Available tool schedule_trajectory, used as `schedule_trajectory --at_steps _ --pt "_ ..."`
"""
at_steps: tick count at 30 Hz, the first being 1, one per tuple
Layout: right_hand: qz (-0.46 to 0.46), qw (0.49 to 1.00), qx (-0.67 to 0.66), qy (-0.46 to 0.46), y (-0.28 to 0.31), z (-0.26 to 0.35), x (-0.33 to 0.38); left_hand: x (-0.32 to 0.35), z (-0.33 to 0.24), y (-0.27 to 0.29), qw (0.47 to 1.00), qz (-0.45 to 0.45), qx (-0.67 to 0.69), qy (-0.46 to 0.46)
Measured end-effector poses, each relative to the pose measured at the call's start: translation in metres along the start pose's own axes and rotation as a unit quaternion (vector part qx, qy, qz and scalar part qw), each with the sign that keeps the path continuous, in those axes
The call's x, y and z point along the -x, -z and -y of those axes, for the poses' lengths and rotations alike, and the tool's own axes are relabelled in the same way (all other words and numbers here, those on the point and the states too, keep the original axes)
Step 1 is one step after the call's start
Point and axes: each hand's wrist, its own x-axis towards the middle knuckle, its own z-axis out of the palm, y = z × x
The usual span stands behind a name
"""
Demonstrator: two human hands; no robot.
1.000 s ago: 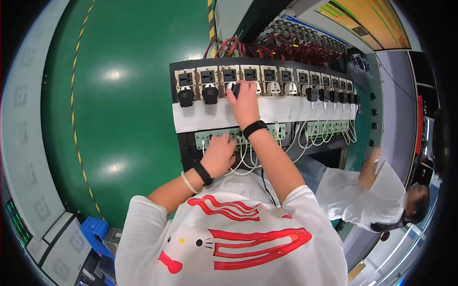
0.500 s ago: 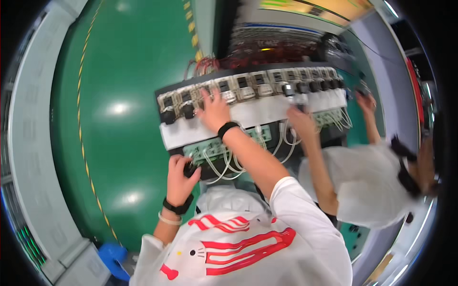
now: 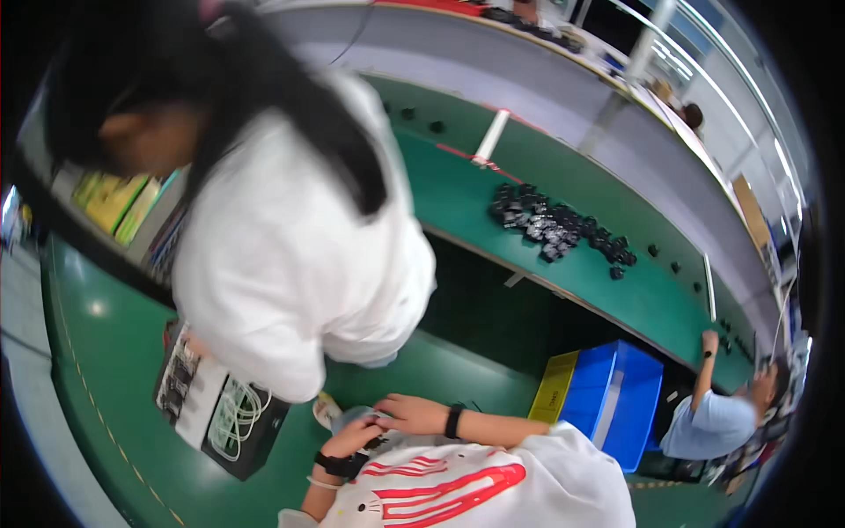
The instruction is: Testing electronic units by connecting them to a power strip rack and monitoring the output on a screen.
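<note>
My left hand (image 3: 350, 438) and my right hand (image 3: 415, 414) are drawn together in front of my shirt. Fingers of both hands curl around something small and dark (image 3: 378, 429), mostly hidden between them. It looks like a black charger block, but only a bit of it shows. Both hands are off the long testing fixture (image 3: 204, 396), which lies to the left with its sockets and coiled white cables. A co-worker in white (image 3: 273, 229) leans over that fixture, one hand on its far side.
A green conveyor belt (image 3: 458, 198) runs along the back, carrying a pile of black charger blocks (image 3: 554, 227). Right of me stand a blue bin (image 3: 629, 396) and a yellow one (image 3: 553, 387). A person in light blue (image 3: 717, 422) reaches to the belt at far right.
My view has swung right, from the fixture toward the belt. My right hand has left the fixture's sockets and joined my left hand, which was holding a black block.
</note>
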Motion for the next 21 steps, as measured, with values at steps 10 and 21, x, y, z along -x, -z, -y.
schedule_trajectory --at_steps 10,21 --pt "-0.491 0.765 -0.344 -0.234 0.083 -0.164 0.235 -0.228 -0.144 -0.093 0.89 0.014 0.454 -0.034" --pt "-0.573 0.596 -0.468 -0.312 0.165 -0.253 0.262 -0.595 -0.367 -0.03 0.901 -0.143 0.398 -0.099"
